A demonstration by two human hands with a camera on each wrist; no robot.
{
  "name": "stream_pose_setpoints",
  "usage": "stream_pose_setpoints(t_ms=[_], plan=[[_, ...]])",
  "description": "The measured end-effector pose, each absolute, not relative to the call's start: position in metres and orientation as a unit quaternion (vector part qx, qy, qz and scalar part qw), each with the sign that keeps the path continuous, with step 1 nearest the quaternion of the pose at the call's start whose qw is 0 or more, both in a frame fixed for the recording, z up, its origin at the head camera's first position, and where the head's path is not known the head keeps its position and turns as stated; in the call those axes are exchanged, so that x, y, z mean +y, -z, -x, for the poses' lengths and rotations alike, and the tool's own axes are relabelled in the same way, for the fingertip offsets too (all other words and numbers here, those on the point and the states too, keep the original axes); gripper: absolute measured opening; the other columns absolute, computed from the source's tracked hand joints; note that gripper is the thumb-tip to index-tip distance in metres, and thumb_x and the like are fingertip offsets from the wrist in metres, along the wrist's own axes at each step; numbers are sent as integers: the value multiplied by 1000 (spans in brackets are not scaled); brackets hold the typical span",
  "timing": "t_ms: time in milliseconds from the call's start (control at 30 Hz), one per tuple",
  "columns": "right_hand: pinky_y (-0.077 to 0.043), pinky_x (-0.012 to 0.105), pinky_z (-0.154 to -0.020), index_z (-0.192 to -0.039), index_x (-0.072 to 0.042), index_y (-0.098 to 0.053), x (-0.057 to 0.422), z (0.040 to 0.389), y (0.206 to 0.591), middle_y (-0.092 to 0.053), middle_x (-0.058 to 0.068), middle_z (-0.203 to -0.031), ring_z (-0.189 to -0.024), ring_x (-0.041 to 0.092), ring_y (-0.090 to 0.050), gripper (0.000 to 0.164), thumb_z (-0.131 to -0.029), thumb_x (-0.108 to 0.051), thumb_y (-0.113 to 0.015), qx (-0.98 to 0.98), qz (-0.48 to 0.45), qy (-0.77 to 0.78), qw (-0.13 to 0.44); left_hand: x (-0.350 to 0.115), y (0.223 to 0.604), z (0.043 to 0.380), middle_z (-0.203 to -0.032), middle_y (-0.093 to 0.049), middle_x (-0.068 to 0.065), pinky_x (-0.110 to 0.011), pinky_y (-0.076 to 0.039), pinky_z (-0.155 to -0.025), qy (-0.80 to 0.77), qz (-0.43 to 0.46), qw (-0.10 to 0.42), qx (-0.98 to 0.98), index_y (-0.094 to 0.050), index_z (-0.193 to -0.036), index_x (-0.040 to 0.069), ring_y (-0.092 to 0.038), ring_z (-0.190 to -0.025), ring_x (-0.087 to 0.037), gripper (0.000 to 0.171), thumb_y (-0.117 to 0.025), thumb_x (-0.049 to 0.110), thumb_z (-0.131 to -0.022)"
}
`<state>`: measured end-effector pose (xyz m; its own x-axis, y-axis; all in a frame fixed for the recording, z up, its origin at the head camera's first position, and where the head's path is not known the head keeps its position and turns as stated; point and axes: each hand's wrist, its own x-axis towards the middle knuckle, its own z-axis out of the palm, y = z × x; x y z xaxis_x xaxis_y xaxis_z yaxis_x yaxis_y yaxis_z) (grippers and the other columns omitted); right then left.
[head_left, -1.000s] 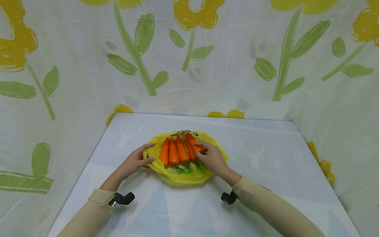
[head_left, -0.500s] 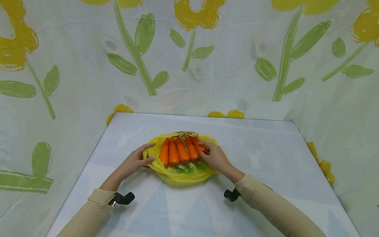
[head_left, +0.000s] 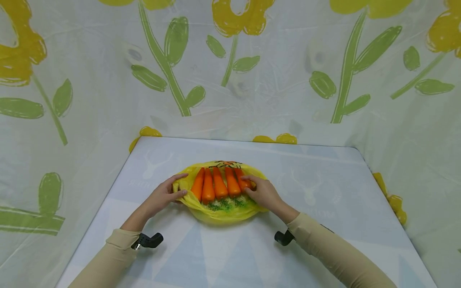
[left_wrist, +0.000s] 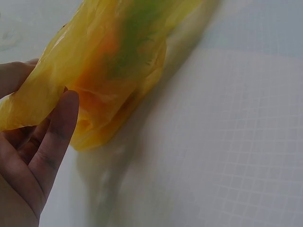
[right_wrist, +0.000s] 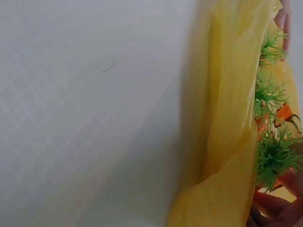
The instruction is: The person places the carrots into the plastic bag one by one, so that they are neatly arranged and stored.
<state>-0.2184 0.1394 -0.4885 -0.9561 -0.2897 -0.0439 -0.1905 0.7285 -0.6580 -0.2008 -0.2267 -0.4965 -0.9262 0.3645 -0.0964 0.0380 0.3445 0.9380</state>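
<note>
Several orange carrots with green feathery tops lie side by side in the open mouth of a yellow plastic bag. The tips point away from the person. My left hand holds the bag's left edge; in the left wrist view the thumb and fingers of that hand pinch the thin plastic. At the other end of the row, my right hand has thumb and fingers around the rightmost carrot. The right wrist view shows the leafy tops beside the bag's rim, and the fingers only partly.
The bag rests on a pale table with faint blue triangles. Behind and to both sides hangs a cloth printed with yellow flowers. Each wrist wears a black camera mount.
The rightmost carrot has gone from slanting across its neighbour to lying alongside the row. My right hand has moved slightly right. The other carrots have shifted a little left; my left hand stays nearly still.
</note>
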Motion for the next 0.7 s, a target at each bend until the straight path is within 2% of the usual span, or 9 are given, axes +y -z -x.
stream_pose_setpoints(t_ms=[300,533,700], plan=[[-26,24,-46,-139,-21,-63,140,218,496,-35,-7,-52,-46,9,-28,41,-98,-19,-70,934,147,318,65,-228,497,200,-159,-31,-23,-37,-61,-78,-559,-118,149,807,-37,-157,12,-64,-95,-28,66,-68,22,-100],[-31,23,-44,-145,-23,-59,145,212,490,-38,-6,-49,-42,9,-31,41,-103,-27,-60,931,145,326,73,-229,499,200,-159,-30,-22,-36,-61,-78,-562,-118,152,804,-37,-157,12,-64,-96,-28,66,-68,22,-100],[-32,24,-44,-143,-23,-61,150,207,487,-40,-6,-50,-44,9,-34,40,-104,-27,-60,930,154,328,62,-230,500,200,-159,-31,-22,-34,-61,-78,-557,-116,148,809,-37,-157,13,-64,-96,-25,66,-68,24,-100]])
